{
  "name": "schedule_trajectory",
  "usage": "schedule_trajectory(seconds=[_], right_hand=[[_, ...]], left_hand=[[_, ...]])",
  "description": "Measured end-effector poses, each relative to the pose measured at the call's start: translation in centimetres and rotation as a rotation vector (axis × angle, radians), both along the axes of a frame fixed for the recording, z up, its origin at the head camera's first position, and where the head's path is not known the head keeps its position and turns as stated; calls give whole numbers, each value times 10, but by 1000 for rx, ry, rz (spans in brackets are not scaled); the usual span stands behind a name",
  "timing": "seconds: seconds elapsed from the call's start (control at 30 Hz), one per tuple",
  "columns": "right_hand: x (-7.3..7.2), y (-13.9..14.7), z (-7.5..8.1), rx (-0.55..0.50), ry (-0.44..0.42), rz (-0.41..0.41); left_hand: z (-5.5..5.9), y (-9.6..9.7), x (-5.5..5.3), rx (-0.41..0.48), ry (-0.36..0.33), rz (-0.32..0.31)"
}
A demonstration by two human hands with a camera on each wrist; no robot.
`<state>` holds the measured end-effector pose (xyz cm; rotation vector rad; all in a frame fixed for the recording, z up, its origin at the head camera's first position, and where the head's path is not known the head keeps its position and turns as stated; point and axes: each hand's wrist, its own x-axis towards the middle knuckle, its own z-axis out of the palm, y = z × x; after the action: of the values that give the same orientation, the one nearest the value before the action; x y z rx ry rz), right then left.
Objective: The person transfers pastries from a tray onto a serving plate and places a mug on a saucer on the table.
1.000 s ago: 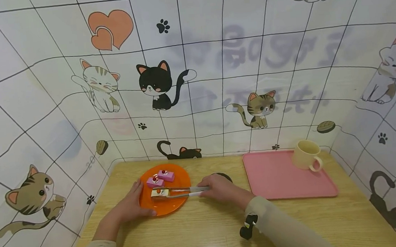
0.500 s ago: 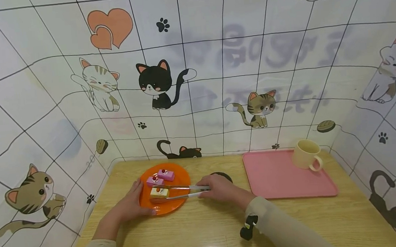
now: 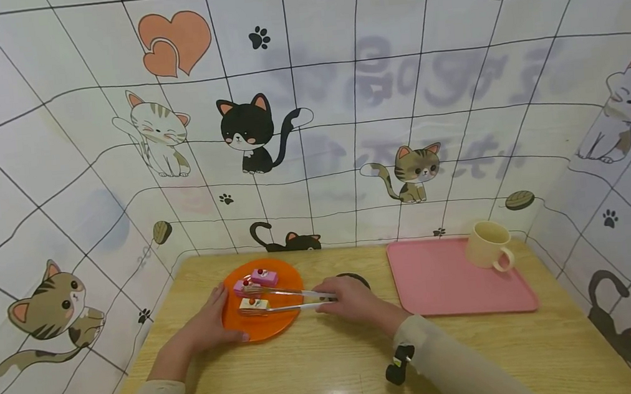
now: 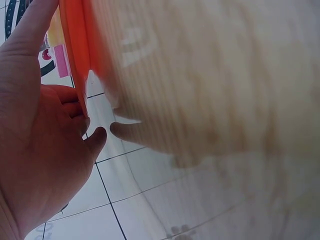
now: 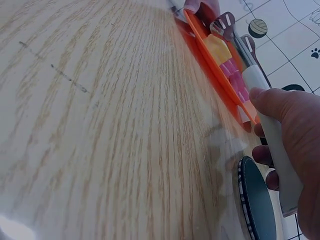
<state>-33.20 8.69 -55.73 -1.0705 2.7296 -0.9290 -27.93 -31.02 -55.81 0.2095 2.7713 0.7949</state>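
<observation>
My right hand (image 3: 353,300) grips a pair of metal tongs (image 3: 286,309) with white handles. The arms of the tongs are spread over the orange plate (image 3: 285,275). One tip overlaps a pink toy cake (image 3: 240,289), the other lies along the near side of a yellow toy cake (image 3: 250,304). Behind them sits a second pink cake (image 3: 266,278). All the cakes carry a red berry on top. At the plate's left rim, my left hand (image 3: 208,322) holds the edge, thumb toward the front and fingers farther back. In the left wrist view its fingers bend against the rim.
A dark round dish (image 5: 257,200) with a checkered rim stands just behind my right hand. To the right lies a pink tray (image 3: 447,285) bearing a cream mug (image 3: 488,247). Cat-print sheeting (image 3: 334,214) encloses the wooden table (image 3: 309,379) at back and sides.
The tongs were closed around the yellow cake. Their arms have spread apart, the far one moving away from it toward the pink cakes. The left hand stays at the rim.
</observation>
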Motion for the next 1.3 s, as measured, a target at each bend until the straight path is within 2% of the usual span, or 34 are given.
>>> schedule_trajectory(seconds=[0.43,0.67,0.97,1.2,1.3], right_hand=[[8,18,-5,-70,94,26],[13,32,-4,-75,72,-14],[18,54,-10,-73,126,-17],[34,77,-7,-89,63,-78],[41,90,-8,-89,45,-103]], left_hand=[[4,1,0,0,-3,-7],[6,1,0,-1,-3,-12],[3,1,0,7,-9,8],[-3,-2,-3,0,11,-24],[-4,-3,-4,4,1,-13]])
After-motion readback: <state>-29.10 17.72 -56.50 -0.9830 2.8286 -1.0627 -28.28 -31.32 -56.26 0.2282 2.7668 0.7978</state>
